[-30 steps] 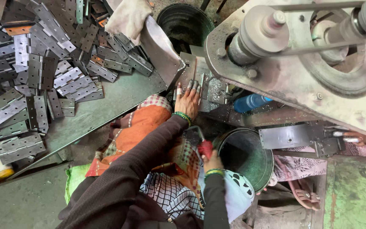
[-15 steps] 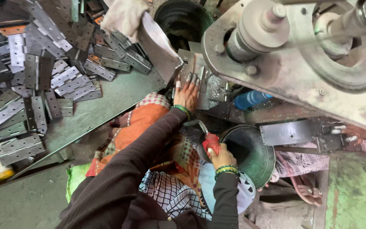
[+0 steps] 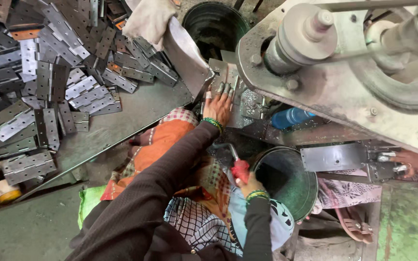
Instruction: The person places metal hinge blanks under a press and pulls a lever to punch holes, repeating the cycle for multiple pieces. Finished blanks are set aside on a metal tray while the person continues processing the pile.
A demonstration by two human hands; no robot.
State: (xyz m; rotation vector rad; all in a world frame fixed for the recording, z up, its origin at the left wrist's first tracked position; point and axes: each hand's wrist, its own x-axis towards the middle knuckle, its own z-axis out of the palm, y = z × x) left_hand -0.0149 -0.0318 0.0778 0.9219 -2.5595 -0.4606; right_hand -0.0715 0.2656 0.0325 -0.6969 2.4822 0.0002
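1. Here, the left hand (image 3: pixel 218 104) lies with fingers spread flat on a metal hinge plate (image 3: pixel 228 79) at the bench's right edge, under the press machine (image 3: pixel 344 87).
2. The right hand (image 3: pixel 250 186) is closed around a red-handled tool (image 3: pixel 238 166), beside the dark bucket (image 3: pixel 291 193).

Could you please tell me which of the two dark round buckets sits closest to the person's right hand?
The bucket at lower centre, right beside the right hand gripping the red-handled tool. The other bucket stands at the top, beyond the left hand.

Hinges (image 3: pixel 39 96): grey metal, some rusty brown
Handle (image 3: pixel 241 170): red
Bangles (image 3: pixel 213 123): green
Bottle (image 3: pixel 290 117): blue
Bucket (image 3: pixel 286 179): dark green
Cloth (image 3: pixel 194 222): checked, black on white
Sleeve (image 3: pixel 160 193): dark brown
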